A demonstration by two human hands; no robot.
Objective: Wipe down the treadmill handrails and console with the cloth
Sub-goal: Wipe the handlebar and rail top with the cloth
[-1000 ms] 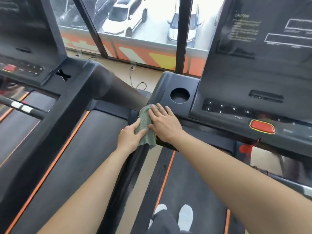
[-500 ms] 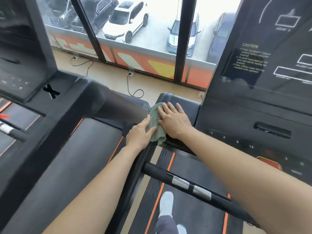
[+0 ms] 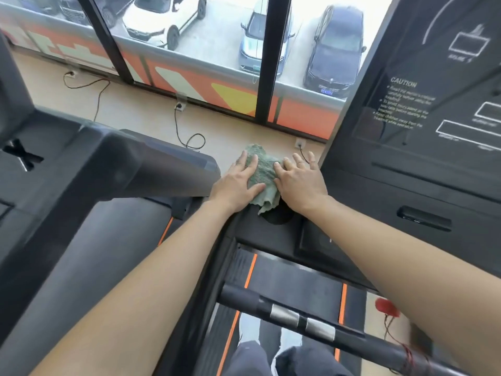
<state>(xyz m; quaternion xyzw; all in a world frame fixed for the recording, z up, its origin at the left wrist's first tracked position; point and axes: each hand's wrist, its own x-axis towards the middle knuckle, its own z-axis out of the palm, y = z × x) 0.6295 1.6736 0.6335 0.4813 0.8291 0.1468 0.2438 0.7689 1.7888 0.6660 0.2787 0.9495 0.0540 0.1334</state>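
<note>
Cloth (image 3: 262,176) lay mid-frame, pressed by two flat, straight-fingered hands — left hand (image 3: 238,183) and right hand (image 3: 298,183) equally near — console (image 3: 423,164) rising just right of them.

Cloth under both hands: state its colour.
The cloth is muted green; head view shows it.

Green cloth (image 3: 263,170) on black console (image 3: 271,236)
</note>
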